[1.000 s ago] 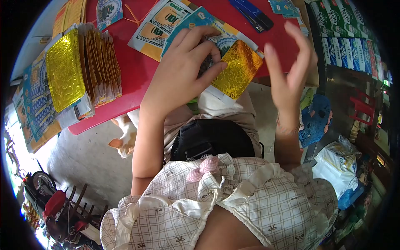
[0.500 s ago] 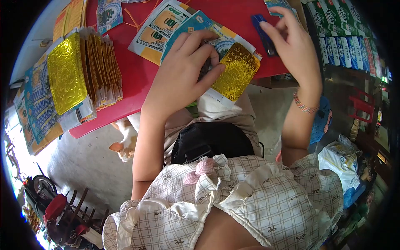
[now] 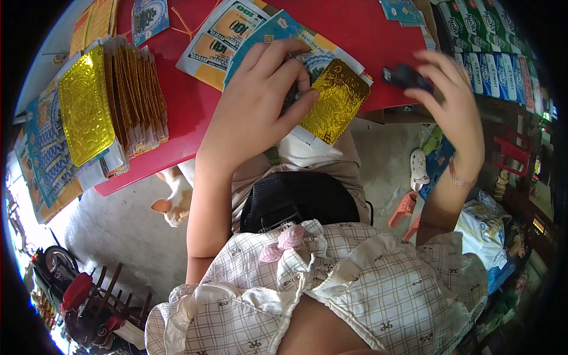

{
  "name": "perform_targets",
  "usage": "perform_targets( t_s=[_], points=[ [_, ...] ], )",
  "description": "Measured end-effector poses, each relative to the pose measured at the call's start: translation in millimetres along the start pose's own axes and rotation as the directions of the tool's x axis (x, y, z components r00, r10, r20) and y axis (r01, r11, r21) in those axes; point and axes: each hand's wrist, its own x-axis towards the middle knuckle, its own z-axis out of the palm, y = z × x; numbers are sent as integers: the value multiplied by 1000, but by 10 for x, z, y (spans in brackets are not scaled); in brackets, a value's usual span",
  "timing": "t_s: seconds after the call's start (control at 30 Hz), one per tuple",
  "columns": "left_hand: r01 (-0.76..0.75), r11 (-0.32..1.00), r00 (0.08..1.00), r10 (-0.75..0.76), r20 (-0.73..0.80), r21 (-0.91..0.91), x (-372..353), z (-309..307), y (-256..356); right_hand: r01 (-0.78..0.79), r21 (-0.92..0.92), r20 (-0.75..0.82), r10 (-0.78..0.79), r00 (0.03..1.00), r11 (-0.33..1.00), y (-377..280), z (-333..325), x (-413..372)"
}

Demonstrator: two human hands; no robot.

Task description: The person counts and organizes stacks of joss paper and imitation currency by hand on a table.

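Observation:
My left hand (image 3: 260,97) is closed over a small bundle of joss paper at the table's front edge, thumb and bent fingers pressing it. A shiny gold foil sheet (image 3: 337,100) lies on top of that bundle, beside my thumb. Blue printed joss notes (image 3: 278,29) and a sheet with "100" bill prints (image 3: 231,26) fan out behind my fingers. To the right, my right hand (image 3: 449,89) grips a dark stapler (image 3: 408,77), blurred by motion, over the table edge. My palm partly hides the stapler.
A thick stack of gold-faced joss paper (image 3: 136,100) stands on the red table (image 3: 183,118) at left. Green and blue toothpaste-like boxes (image 3: 491,65) are at far right. Below are a cat (image 3: 176,198), sandals (image 3: 404,208) and a motorbike (image 3: 77,296).
My right hand has moved right and toward me, taking the stapler with it and turning it. The left hand keeps its place on the bundle. Sandals now show beside my right forearm.

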Motion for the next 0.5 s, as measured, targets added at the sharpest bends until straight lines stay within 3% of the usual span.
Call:
perform_targets(
  t_s=[0.03,0.1,0.17,0.23,0.3,0.5],
  points=[
    [4,1000,1000,-4,3,5,-2,-5,4,4,1,5,-4,1000,1000,-90,-17,-95],
    [0,1000,1000,0,6,6,1,-2,-8,-286,413,-3,315,949,865,-294,-24,-323],
    [-8,1000,1000,8,21,4,3,-12,-18,-232,400,-66,280,958,887,-454,74,-488],
    [-34,999,999,34,18,15,5,-6,-35,-320,475,17,356,935,819,-590,230,-595],
    [-44,999,999,43,20,27,9,0,-41,-316,509,3,365,931,801,-716,389,-614],
    [-47,998,999,47,-8,51,-9,21,-61,-163,557,-137,283,949,814,-913,535,-399]
  ],
)
